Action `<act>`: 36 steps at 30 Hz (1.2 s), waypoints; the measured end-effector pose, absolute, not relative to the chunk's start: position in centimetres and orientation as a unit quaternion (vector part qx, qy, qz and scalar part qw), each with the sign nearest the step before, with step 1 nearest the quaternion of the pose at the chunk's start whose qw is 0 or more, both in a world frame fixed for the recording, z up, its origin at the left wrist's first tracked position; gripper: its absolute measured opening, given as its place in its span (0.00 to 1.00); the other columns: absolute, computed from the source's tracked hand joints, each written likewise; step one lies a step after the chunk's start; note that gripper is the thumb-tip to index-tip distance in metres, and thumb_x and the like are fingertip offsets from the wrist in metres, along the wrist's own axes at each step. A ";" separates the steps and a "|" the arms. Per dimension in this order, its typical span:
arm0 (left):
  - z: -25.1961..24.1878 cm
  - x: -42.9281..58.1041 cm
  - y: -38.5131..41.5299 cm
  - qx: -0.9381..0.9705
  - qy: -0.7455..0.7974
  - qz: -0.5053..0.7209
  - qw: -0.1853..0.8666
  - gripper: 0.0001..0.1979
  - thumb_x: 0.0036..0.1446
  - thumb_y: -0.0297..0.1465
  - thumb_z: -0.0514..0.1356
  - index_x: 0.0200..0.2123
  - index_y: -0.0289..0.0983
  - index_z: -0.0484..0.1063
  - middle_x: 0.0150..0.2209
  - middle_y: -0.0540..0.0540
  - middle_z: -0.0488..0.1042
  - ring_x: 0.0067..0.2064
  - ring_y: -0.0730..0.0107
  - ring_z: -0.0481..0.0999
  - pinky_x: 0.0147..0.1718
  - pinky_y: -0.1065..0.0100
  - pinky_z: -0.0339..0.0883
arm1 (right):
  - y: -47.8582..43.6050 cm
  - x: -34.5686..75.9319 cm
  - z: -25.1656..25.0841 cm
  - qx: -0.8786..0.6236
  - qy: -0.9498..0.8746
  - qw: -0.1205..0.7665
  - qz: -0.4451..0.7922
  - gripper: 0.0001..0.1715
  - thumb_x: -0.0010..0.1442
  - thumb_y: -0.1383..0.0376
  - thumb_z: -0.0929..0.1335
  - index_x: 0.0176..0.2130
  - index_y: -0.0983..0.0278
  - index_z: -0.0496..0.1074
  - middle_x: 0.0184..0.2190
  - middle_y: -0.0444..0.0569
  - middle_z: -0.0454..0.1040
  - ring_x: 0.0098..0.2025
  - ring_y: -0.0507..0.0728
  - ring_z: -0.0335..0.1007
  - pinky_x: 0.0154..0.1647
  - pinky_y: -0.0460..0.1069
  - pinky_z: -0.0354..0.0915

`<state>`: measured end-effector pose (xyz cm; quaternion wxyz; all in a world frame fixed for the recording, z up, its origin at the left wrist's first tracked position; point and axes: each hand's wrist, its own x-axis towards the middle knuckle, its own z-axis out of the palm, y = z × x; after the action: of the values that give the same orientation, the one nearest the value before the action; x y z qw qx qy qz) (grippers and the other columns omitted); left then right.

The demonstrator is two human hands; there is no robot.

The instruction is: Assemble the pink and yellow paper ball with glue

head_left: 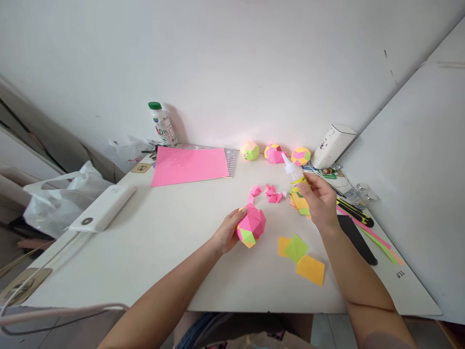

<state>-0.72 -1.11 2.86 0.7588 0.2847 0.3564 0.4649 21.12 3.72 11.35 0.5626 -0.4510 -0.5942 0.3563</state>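
Observation:
My left hand is closed around a faceted paper ball, mostly pink with green and orange faces, held over the table. In my right hand is a glue bottle with a yellow label and a white pointed nozzle, tilted up to the left. Just beyond the paper ball lie folded pink paper pieces. A stack of coloured paper slips is partly hidden below the bottle. Nearer to me rest loose orange and green squares.
Against the wall stand three more paper balls and a white box. A pink sheet and a green-capped bottle are at back left. A white desk device sits left; a cutter and glass jars right.

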 end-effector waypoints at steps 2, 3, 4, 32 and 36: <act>2.9 -0.7 -1.1 0.284 0.353 0.467 0.759 0.19 0.52 0.47 0.60 0.36 0.36 0.70 0.32 0.45 0.71 0.32 0.65 0.72 0.31 0.64 0.63 | 3.7 21.1 11.3 -0.460 -0.599 0.550 0.357 0.23 0.54 0.53 0.70 0.48 0.59 0.70 0.36 0.48 0.72 0.23 0.50 0.64 0.17 0.46 0.62; 2.9 -0.7 -1.1 0.284 0.351 0.467 0.760 0.19 0.52 0.47 0.61 0.36 0.36 0.70 0.32 0.45 0.72 0.32 0.65 0.72 0.31 0.65 0.63 | 3.8 21.1 11.2 -0.465 -0.601 0.544 0.355 0.24 0.54 0.52 0.69 0.48 0.59 0.69 0.36 0.49 0.72 0.24 0.51 0.65 0.16 0.46 0.61; 2.9 -0.7 -1.1 0.284 0.349 0.468 0.761 0.19 0.52 0.47 0.61 0.36 0.36 0.70 0.32 0.45 0.72 0.32 0.65 0.72 0.31 0.65 0.63 | 3.8 21.1 11.1 -0.470 -0.604 0.538 0.353 0.25 0.54 0.52 0.69 0.49 0.60 0.69 0.35 0.49 0.72 0.24 0.51 0.65 0.16 0.46 0.61; 3.5 -0.8 -1.2 0.290 0.336 0.466 0.765 0.20 0.52 0.47 0.60 0.37 0.36 0.70 0.33 0.43 0.73 0.32 0.63 0.73 0.31 0.63 0.65 | 5.2 21.0 9.9 -0.542 -0.661 0.430 0.290 0.22 0.51 0.54 0.70 0.43 0.62 0.72 0.38 0.49 0.74 0.37 0.56 0.70 0.33 0.49 0.66; 3.6 -0.8 -1.2 0.290 0.326 0.471 0.767 0.20 0.52 0.47 0.60 0.36 0.35 0.70 0.32 0.44 0.73 0.31 0.64 0.73 0.31 0.63 0.65 | 6.5 20.7 7.7 -0.595 -0.684 0.304 0.293 0.19 0.51 0.56 0.68 0.41 0.63 0.72 0.35 0.49 0.75 0.37 0.55 0.71 0.36 0.49 0.65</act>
<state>-0.79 -1.23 3.60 0.7666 0.2897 0.3261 0.4712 20.67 6.46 7.69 0.3043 -0.5948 -0.6838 0.2934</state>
